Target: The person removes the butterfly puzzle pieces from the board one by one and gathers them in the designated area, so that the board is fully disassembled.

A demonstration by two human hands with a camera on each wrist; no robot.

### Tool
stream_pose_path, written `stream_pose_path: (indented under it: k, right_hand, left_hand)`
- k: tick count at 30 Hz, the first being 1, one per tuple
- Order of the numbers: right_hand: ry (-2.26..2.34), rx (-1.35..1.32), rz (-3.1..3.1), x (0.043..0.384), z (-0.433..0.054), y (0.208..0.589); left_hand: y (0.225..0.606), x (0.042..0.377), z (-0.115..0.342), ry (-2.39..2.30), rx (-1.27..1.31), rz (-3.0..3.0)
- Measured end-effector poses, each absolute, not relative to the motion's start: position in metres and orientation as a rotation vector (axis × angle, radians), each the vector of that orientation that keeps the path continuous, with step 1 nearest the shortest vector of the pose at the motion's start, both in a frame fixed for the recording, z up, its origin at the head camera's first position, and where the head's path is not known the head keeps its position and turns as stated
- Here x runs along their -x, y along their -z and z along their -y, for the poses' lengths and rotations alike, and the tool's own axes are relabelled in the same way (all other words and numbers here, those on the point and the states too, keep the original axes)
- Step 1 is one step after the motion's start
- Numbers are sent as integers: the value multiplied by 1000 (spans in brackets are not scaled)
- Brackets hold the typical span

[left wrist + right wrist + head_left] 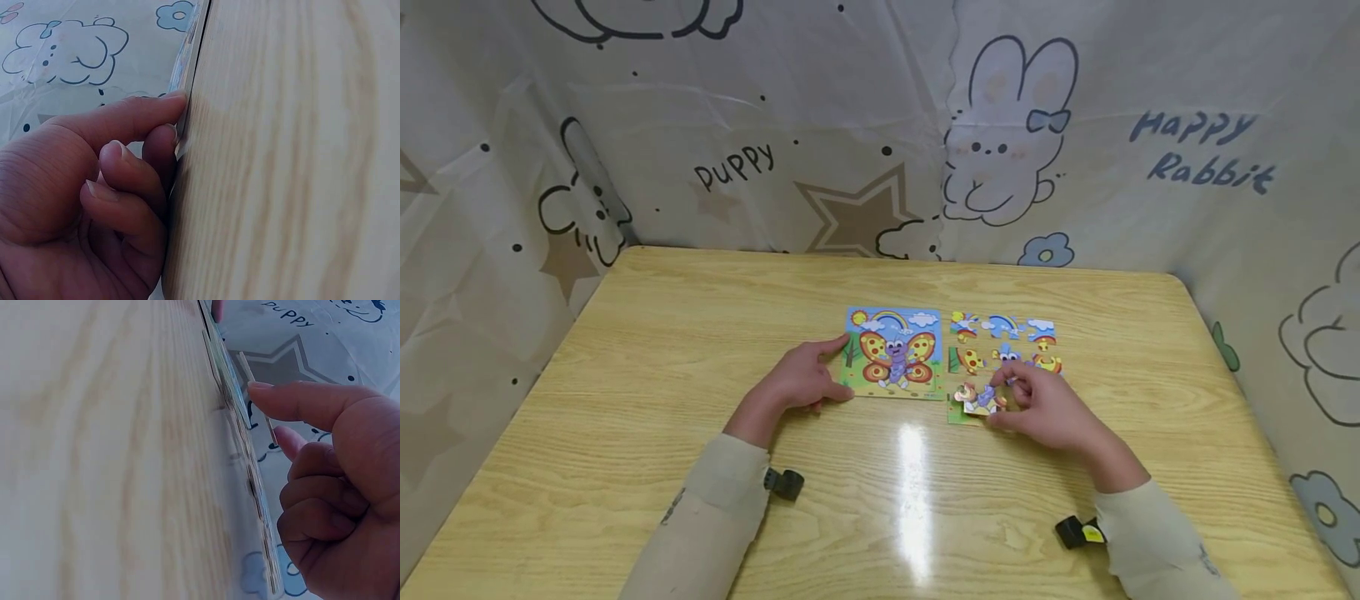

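Note:
At the left edge of a square butterfly picture board, the index finger and thumb of my left hand rest against the edge. In the left wrist view, that hand's other fingers are bent beside the table. My right hand pinches a jigsaw piece with part of the butterfly's purple body on it, between thumb and index finger. The right wrist view shows this piece edge-on, tilted, above the others; the remaining fingers curl toward the palm. Partly beneath the right hand lie several loose jigsaw pieces.
The loose pieces sit in rough rows just right of the board, on a wooden table. A printed cloth hangs behind and at the sides of the table. Black wrist cameras are strapped over both sleeves.

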State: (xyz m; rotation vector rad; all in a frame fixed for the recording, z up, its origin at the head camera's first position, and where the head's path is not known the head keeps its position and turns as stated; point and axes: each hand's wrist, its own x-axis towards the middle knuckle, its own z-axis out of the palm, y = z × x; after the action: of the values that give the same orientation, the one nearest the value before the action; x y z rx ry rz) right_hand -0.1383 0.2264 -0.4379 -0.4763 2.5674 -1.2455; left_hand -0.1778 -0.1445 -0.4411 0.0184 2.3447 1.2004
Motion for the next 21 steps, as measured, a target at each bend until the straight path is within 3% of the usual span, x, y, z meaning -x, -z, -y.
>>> stream_pose_path:
  k: [21]
  right_hand:
    - [1189,430,-2514,140,-266,444]
  left_hand:
    - [440,178,144,-1205,-16,-2335]
